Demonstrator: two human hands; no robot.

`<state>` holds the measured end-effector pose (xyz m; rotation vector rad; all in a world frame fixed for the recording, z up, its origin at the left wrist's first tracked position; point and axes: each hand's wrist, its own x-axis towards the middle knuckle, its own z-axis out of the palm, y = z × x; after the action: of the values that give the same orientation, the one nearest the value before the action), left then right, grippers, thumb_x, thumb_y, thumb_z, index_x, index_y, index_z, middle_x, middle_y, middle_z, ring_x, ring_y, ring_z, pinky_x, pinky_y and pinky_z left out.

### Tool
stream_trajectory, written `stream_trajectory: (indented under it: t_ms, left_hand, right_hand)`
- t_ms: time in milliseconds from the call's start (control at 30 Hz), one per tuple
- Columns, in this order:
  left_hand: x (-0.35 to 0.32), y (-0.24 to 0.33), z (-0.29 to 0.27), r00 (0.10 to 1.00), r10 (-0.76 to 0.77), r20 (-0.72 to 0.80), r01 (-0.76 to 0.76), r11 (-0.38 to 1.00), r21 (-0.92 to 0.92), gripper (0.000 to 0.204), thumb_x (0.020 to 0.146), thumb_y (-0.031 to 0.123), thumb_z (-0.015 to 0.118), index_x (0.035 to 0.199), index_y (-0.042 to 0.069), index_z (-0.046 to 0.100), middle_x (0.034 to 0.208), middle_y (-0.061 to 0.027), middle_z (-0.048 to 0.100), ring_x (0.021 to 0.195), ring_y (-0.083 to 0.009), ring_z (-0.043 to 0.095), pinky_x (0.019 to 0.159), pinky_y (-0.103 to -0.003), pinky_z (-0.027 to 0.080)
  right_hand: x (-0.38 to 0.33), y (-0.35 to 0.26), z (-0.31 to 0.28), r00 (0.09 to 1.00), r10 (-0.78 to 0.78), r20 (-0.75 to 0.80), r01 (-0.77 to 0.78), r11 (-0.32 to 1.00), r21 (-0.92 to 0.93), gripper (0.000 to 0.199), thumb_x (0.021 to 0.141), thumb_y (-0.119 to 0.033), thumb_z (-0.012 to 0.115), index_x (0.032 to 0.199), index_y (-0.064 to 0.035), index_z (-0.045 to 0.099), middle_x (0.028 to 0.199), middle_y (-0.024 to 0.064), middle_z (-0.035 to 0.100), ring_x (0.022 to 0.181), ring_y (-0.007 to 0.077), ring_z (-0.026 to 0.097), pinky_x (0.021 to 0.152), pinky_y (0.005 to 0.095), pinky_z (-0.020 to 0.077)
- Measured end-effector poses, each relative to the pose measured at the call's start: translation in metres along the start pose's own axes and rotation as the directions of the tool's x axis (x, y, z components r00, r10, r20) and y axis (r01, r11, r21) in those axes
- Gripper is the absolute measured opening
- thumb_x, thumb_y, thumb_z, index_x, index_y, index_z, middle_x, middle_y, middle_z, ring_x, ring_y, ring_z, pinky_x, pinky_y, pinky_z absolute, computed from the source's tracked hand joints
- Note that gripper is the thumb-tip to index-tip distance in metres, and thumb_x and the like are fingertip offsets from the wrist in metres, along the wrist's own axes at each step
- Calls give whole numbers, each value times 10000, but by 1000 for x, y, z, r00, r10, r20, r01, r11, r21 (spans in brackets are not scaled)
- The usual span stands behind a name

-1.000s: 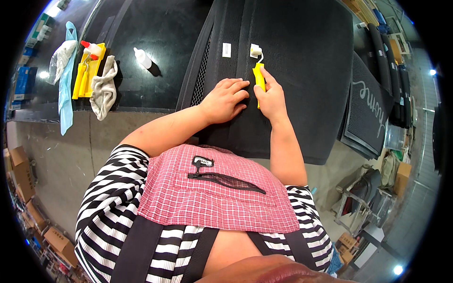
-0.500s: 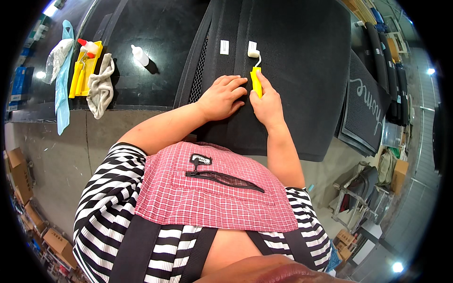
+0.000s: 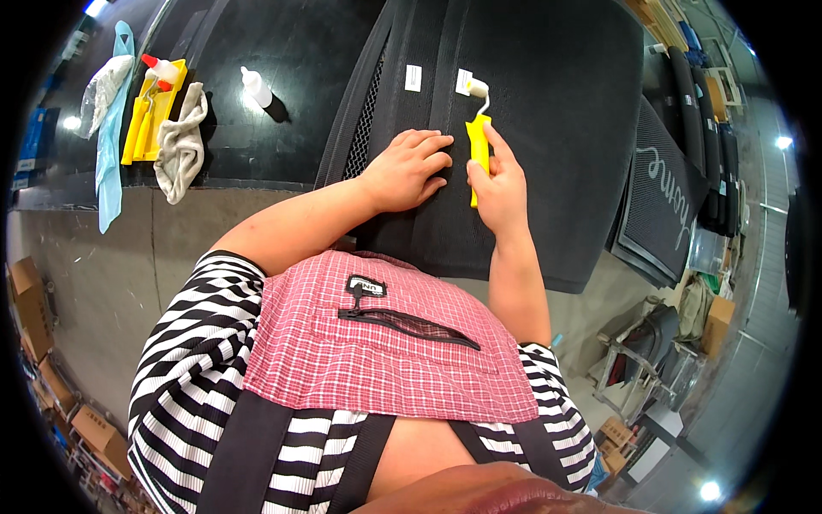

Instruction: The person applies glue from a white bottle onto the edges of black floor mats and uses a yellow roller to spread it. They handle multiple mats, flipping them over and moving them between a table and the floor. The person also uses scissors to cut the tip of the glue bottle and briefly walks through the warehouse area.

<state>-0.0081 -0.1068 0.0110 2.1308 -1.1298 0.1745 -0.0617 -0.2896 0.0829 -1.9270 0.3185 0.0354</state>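
Observation:
My right hand (image 3: 499, 184) is closed round the yellow handle of a small roller (image 3: 479, 158). The roller's pale head (image 3: 478, 87) is at the right edge of a white label (image 3: 463, 81) on a black mat (image 3: 548, 128). Whether the head touches the mat, I cannot tell. My left hand (image 3: 407, 170) lies on the mats with its fingers stretched out, pressing nothing but the black surface. A second white label (image 3: 413, 78) sits just beyond the left fingers, on a neighbouring black strip.
On the black table (image 3: 317, 43) at left are a white squeeze bottle (image 3: 255, 87), a grey cloth (image 3: 181, 146), a yellow tray (image 3: 169, 94) with another roller and a red-capped bottle, and a light blue strip (image 3: 110, 163). More dark mats (image 3: 659, 201) hang at right.
My right hand has moved the roller slightly right, from over the label to its right edge, uncovering part of it. The left hand stays in place.

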Motion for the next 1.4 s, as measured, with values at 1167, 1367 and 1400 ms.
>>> stream_trajectory:
  t_ms: [1167,1367,1400]
  left_hand:
    - [-1,-2,1,1000,0,6,0,1000,-19,316,823,188,747,1105,92,638,1383,-124,559,1324,-337,494,1116,-481,378]
    - [0,-2,-2,1000,-7,14,7,1000,-18,318,823,189,749,1105,90,638,1383,-123,559,1330,-336,488,1121,-483,374]
    - [0,-2,-2,1000,-5,15,5,1000,-19,318,823,189,749,1104,90,639,1384,-123,559,1332,-336,487,1122,-483,373]
  right_hand:
    - [25,3,3,1000,-27,-12,24,986,-167,574,876,-157,619,1424,-9,539,1303,223,656,1162,299,666,983,339,497]
    - [55,11,8,999,-48,-10,44,967,-250,571,866,-174,616,1412,-18,556,1322,251,633,1209,348,633,1027,364,474]
    - [60,8,6,999,-45,-4,43,965,-260,567,868,-172,614,1411,-18,558,1324,252,632,1214,349,630,1031,365,471]
